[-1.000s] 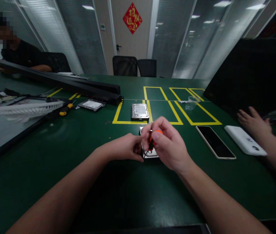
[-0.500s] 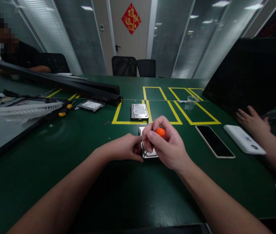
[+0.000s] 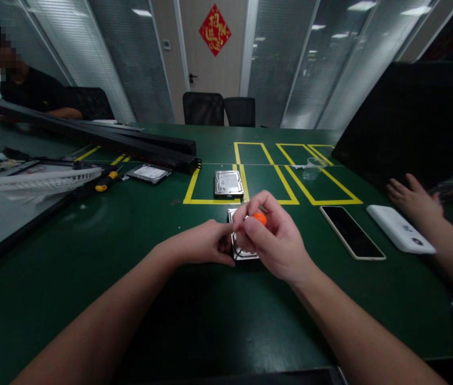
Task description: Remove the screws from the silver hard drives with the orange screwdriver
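A silver hard drive (image 3: 245,255) lies on the green table in front of me, largely covered by my hands. My left hand (image 3: 210,241) grips its left edge, thumb toward the near corner. Above the drive, my right hand (image 3: 280,243) is closed around a screwdriver, whose orange handle end (image 3: 260,219) shows between thumb and fingers. The screwdriver's shaft and tip are hidden behind the hand. A second hard drive (image 3: 228,183) sits just beyond, inside a yellow taped box.
Left stand a third drive (image 3: 149,173), a yellow-black screwdriver (image 3: 107,182), long black bars (image 3: 130,140) and a grey tray (image 3: 18,214). Right are a phone (image 3: 352,232), a white device (image 3: 400,229), a plastic cup (image 3: 313,168) and another person's hand (image 3: 416,200) by a dark panel (image 3: 414,123).
The orange handle end has turned and shifted slightly left within my right hand's fingers. My left hand and the hard drive stay put.
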`<state>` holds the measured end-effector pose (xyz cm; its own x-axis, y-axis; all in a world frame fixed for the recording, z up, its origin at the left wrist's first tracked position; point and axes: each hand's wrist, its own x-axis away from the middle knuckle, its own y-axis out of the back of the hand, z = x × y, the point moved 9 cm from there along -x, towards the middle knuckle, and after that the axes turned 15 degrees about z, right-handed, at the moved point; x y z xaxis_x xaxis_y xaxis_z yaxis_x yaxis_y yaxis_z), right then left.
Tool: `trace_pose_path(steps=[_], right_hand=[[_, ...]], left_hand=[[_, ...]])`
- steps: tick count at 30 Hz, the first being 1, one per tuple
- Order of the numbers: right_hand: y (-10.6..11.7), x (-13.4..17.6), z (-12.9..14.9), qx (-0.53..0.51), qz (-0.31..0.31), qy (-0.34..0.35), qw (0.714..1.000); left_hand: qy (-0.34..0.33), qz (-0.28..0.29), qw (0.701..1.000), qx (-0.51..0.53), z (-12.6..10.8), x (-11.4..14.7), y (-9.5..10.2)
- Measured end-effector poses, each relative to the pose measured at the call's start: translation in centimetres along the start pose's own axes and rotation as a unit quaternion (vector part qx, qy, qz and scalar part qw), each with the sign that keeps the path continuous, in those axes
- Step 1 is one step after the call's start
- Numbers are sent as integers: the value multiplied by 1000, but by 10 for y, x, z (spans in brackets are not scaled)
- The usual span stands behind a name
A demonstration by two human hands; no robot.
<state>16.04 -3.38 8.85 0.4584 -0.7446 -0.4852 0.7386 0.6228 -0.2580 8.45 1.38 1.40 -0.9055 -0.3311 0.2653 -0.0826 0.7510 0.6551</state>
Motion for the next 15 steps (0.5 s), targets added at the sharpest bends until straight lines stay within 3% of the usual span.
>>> trace_pose_path(steps=[15], right_hand=[[-1,0,0,-17,7,2,1000]], left_hand=[[3,-3,1000,4,-2,2,0]])
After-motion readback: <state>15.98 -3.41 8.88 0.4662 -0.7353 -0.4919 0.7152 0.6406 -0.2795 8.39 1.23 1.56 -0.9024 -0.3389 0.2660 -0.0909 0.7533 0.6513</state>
